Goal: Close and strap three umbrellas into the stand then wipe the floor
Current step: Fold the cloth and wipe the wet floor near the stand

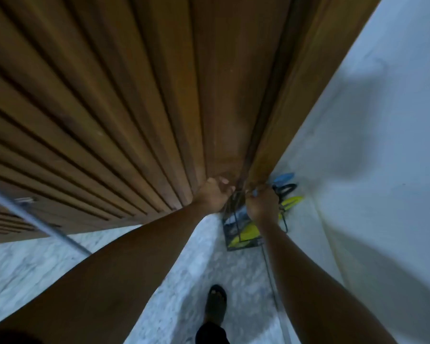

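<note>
Stand (233, 240): dark wire rack, lower centre-right of frame, on the floor in the corner where door meets wall.
Yellow umbrella (246, 233): folded, inside the rack; its yellow end pokes out twd the right, by the wall.
Blue handle (283, 178): just above the rack in frame, against the wall. Blurred.
Black handle (286, 188): loop shape, betw. blue handle and the yellow end.
Count: three colours showing, so prob. three umbrellas at the rack. Judgement only; shafts hidden by hands.
Straps: not visible. Cannot confirm any is fastened.
Step in hand: appears to be seating or strapping at the rack's top.
Left to do: confirm straps; wipe floor. No cloth in sight, so wipe judged not begun.
Right hand (262, 203): centre-right, over the rack's top. Fist closed, knuckles up, pinching a bluish piece (255, 193). Which umbrella it belongs to: cannot tell.
Left hand (212, 194): centre, just left of the rack, at the door's foot. Fingers curled. Whether it holds rack wire or nothing: cannot tell.
Arms: both fully stretched down and fwd from the frame's bottom corners, converging on the rack.
Door (109, 108): brown slatted wood, fills upper left and centre.
Wall (382, 145): white, right side.
Floor (179, 274): pale speckled stone, lower centre.
Foot (216, 301): dark sandal, bottom centre, well short of the rack.
Grey pole (35, 219): slants across left edge. Purpose unclear.
</note>
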The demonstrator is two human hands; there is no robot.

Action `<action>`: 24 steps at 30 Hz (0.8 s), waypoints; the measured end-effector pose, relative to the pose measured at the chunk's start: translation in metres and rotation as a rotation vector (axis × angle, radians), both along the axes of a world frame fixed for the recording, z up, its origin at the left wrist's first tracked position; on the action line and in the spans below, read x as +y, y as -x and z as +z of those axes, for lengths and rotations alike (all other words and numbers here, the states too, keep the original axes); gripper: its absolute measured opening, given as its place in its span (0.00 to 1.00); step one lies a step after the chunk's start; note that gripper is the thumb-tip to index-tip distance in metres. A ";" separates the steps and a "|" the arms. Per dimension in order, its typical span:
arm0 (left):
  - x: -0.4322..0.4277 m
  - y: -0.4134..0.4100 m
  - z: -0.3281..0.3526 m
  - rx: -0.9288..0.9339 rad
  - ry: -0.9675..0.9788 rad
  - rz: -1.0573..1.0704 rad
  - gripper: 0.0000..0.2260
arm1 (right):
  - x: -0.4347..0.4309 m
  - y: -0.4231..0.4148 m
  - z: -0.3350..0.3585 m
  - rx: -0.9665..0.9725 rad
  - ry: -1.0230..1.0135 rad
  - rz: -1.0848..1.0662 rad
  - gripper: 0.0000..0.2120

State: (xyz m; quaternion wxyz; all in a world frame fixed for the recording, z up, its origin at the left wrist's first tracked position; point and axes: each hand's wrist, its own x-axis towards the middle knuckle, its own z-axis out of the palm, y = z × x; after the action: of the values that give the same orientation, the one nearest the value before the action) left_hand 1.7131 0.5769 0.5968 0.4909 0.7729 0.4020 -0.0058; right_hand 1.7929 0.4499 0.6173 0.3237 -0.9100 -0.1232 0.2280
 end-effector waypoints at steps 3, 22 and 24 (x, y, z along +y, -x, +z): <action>0.023 0.046 0.048 -0.065 -0.046 0.104 0.08 | 0.029 0.039 0.051 -0.186 0.006 0.188 0.17; 0.143 0.492 0.422 -0.338 -0.757 0.440 0.19 | 0.172 0.394 0.403 -0.610 -0.591 0.504 0.19; 0.150 0.542 0.452 -0.327 -0.806 0.480 0.20 | 0.187 0.432 0.427 -0.636 -0.637 0.547 0.18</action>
State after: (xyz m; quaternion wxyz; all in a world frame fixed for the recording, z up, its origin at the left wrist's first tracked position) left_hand 1.1710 0.7271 1.0487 0.1970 0.7777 0.4566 0.3845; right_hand 1.3610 0.6371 1.0441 0.4598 -0.7253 -0.5114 -0.0319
